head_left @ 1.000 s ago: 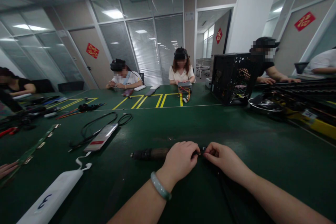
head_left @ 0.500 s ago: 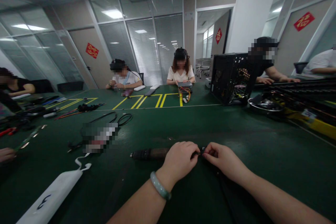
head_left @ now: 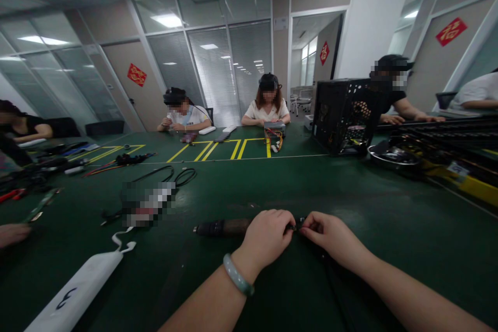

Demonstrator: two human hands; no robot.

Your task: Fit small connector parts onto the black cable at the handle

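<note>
My left hand [head_left: 268,233], with a pale green bangle at the wrist, is closed in a pinch over the rear of a dark electric screwdriver [head_left: 222,228]. The screwdriver lies on the green table, its tip pointing left. Close by on the right, my right hand [head_left: 329,231] is pinched too, its fingertips almost meeting the left ones. Something small and dark shows between the two hands; its kind is hidden by the fingers. A black cable [head_left: 330,275] runs from under my right hand toward the front edge.
A white bar marked 3 [head_left: 73,293] lies at front left, below a pixelated object [head_left: 150,207] with a black cord. Another person's hand [head_left: 13,234] is at the left edge. A black computer case [head_left: 342,116] and a metal bowl [head_left: 392,158] stand back right. Co-workers sit opposite.
My hands stay in nearly the same place, with only slight finger movement. At the left, the other person's hand and the green strip beside it have shifted.
</note>
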